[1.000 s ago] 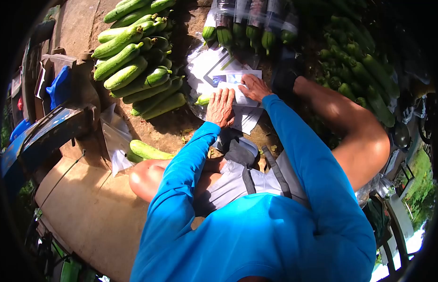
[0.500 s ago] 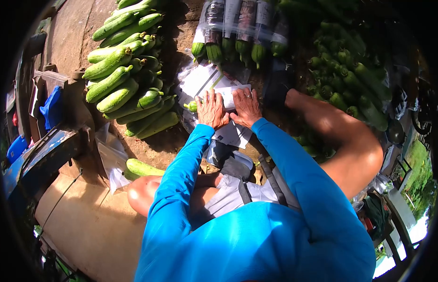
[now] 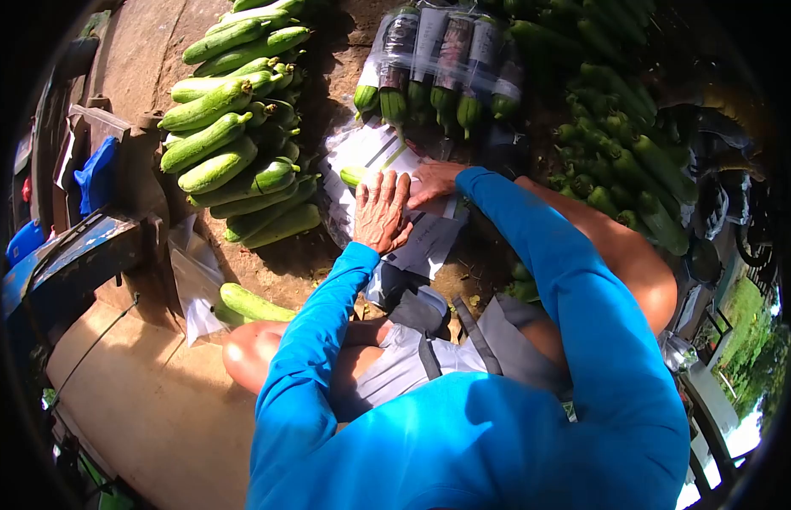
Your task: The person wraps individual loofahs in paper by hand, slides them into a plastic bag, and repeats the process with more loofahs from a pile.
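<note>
A long green gourd lies on printed paper sheets in front of me, only its left end showing. The rest is hidden by paper and my hands. My left hand rests flat over it, fingers stretched forward and slightly apart. From the right, my right hand reaches across with its fingers pointing left, curled over the right end of the paper. Just beyond the sheets is a bundle of paper-wrapped gourds, bound with clear plastic, their green ends towards me.
Bare gourds are heaped on the left, with more in shade on the right. One single gourd lies by my left knee, beside a clear plastic bag. A blue-painted beam stands at the far left.
My right hand has turned from pointing forward to pointing left across the paper's right end. My left hand stays over the gourd, and the view has shifted slightly.
</note>
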A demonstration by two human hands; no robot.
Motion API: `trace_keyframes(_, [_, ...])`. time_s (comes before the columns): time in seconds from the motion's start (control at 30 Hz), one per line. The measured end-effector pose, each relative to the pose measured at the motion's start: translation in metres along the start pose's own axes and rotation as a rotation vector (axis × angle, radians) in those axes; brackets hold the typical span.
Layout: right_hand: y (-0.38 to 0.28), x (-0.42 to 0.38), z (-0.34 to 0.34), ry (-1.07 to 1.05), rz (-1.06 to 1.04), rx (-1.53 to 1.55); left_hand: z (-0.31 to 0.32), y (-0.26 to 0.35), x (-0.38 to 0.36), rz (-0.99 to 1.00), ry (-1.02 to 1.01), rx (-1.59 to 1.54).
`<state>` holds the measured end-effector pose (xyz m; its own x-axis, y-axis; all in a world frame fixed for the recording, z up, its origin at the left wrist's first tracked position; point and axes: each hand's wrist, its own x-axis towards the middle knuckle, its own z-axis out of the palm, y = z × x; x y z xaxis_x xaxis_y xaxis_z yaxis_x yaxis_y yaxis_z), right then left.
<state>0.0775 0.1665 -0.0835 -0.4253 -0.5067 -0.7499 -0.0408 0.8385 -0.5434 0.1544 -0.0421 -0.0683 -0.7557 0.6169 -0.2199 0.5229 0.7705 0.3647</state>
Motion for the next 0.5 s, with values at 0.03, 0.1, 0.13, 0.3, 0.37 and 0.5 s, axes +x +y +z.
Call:
trace_keyframes(0.03, [0.003, -0.001, -0.009, -0.202, -0.013, 0.229, -0.005, 0.000, 0.000, 0.042, 0.133, -0.029])
trace_keyframes(0.1, [-0.002, -0.025, 0.005, -0.351, -0.083, 1.006, -0.034, 0.006, 0.002, 0.026, 0.136, -0.028])
trace_keyframes(0.13, [-0.021, -0.054, -0.016, -0.426, 0.033, 1.138, -0.048, 0.007, 0.002, 0.081, 0.229, -0.074])
trace_keyframes(0.3, [-0.008, -0.087, -0.027, -0.409, -0.216, 1.493, -0.089, 0.023, -0.003, 0.129, 0.383, -0.098])
trace_keyframes(0.37, [-0.002, -0.108, -0.028, -0.565, -0.220, 1.408, -0.099, 0.033, 0.002, 0.183, 0.448, -0.194])
trace_keyframes(0.5, [-0.029, -0.148, -0.060, -1.192, -0.220, 1.750, -0.101, 0.042, 0.018, 0.261, 0.439, -0.413])
